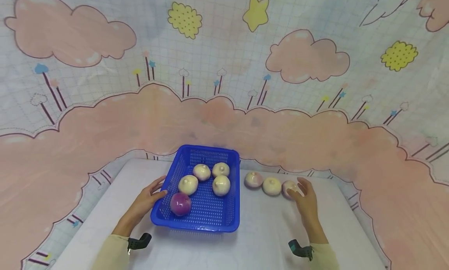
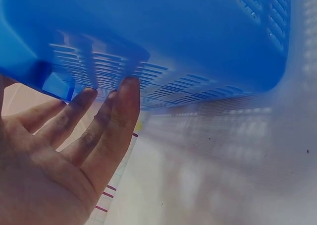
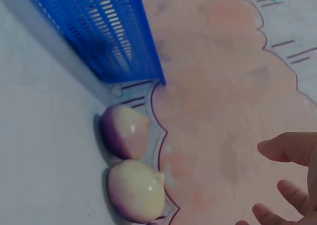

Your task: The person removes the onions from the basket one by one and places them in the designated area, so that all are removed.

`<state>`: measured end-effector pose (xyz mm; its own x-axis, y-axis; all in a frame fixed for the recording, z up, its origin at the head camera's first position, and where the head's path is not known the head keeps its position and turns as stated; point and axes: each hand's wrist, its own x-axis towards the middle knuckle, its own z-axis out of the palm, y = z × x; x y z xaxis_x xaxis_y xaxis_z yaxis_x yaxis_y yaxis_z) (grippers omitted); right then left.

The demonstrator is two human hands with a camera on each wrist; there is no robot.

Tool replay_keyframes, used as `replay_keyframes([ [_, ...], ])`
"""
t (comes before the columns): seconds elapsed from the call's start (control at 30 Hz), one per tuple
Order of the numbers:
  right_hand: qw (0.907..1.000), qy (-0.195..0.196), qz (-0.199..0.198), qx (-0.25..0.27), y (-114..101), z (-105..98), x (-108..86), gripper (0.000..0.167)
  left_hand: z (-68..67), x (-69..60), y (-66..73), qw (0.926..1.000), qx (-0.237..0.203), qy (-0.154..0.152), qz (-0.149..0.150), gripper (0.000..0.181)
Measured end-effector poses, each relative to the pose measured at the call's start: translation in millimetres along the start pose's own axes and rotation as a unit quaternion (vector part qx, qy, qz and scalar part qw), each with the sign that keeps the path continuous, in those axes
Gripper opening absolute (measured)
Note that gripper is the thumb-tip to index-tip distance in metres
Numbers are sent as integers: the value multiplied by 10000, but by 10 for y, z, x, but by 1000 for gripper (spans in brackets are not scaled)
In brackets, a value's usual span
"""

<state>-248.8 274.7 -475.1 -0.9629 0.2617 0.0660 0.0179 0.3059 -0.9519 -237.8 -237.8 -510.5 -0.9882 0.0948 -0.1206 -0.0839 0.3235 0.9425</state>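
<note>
A blue plastic basket (image 1: 196, 227) holds several pale onions, such as one onion (image 1: 188, 185), and a purple onion (image 1: 180, 204) at its near left. My left hand (image 1: 149, 198) is at the basket's left rim, its thumb by the edge. In the left wrist view its fingers (image 2: 130, 101) reach out fairly straight to the slotted outer wall. To the right of the basket, three onions stand in a row: a left onion (image 1: 253, 180), a middle onion (image 1: 271, 186) and a right onion (image 1: 289, 189). My right hand (image 1: 307, 201) hovers by the right onion, fingers spread, gripping nothing.
A white-covered table (image 1: 266, 238) lies under everything. Behind it hangs a cloth (image 1: 210, 121) printed with clouds and stars, meeting the table's back edge close behind the onions. Dark straps (image 1: 139, 242) with camera mounts are on both wrists.
</note>
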Motion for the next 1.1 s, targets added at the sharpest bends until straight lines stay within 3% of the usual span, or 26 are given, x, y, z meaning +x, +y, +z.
replay_keyframes([
  [0.6,9955,-453,-677,490,-466,185,-204,58,12,10,-19,10000,-9,49,-18,68],
  [1.1,9755,-1363,-1210,1235,-692,568,-351,59,9,6,-19,10000,14,56,-33,69],
])
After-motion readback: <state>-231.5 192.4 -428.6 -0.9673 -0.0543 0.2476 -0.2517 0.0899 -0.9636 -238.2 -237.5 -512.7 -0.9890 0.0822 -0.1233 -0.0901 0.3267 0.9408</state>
